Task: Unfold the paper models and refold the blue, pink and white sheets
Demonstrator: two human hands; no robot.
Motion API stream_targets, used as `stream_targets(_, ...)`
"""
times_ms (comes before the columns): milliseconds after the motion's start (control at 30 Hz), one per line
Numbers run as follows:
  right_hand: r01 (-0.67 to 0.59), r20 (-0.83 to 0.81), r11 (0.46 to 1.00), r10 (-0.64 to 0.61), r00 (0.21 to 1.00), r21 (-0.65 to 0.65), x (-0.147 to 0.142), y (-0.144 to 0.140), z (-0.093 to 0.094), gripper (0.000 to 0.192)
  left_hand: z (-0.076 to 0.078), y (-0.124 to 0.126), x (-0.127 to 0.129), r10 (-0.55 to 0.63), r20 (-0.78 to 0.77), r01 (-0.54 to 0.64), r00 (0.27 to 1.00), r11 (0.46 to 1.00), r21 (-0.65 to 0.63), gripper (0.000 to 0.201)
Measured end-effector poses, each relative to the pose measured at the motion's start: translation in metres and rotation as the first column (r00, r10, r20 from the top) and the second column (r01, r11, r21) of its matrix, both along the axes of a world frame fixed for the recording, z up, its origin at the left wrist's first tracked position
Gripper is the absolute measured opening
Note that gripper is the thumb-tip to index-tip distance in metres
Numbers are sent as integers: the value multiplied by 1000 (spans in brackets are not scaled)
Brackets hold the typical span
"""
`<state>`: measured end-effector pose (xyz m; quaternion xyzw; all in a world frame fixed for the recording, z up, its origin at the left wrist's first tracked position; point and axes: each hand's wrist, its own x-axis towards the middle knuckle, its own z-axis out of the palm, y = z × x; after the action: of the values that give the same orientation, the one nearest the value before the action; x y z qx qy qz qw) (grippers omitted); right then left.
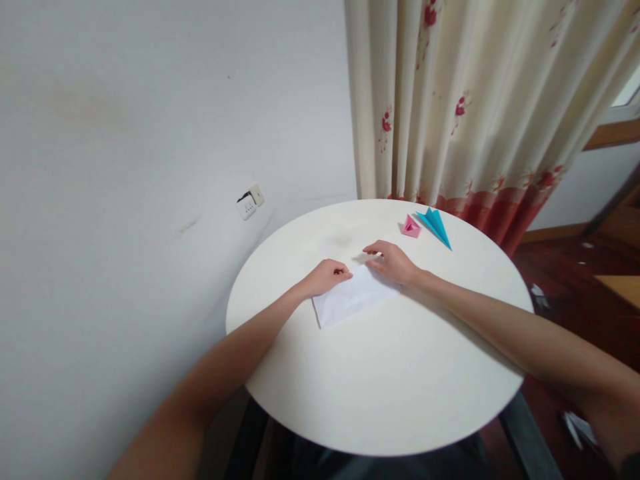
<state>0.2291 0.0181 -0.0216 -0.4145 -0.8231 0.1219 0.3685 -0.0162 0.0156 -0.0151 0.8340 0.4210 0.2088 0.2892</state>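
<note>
A white sheet of paper, apparently folded into a long strip, lies flat on the round white table. My left hand is at its far left edge, with thumb and fingers closed on the paper there. Beside the far right part of the sheet is my right hand. Its thumb and fingers are apart, and the thumb rests at or just over the paper's edge.
Beyond my right hand, a pink folded paper piece and a blue paper plane lie on the table. A wall with a socket borders the left. A flowered curtain hangs behind.
</note>
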Motion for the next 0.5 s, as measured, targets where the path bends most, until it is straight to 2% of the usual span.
stream_targets(100,-83,296,989,44,954,123,-7,-16,12,17,2,-6,6,-51,-38,52,998,999,15,37)
stream_targets(200,-118,464,982,39,885,144,-17,-29,21,19,5,-11,12,-96,-76,101,992,993,60,34)
stream_targets(300,-122,528,986,45,848,112,-25,-34,21,23,7,-15,14,-93,-141,111,986,986,123,31)
stream_targets(500,-96,547,994,50,836,57,-26,-29,16,22,7,-15,14,-79,-188,113,979,977,179,30)
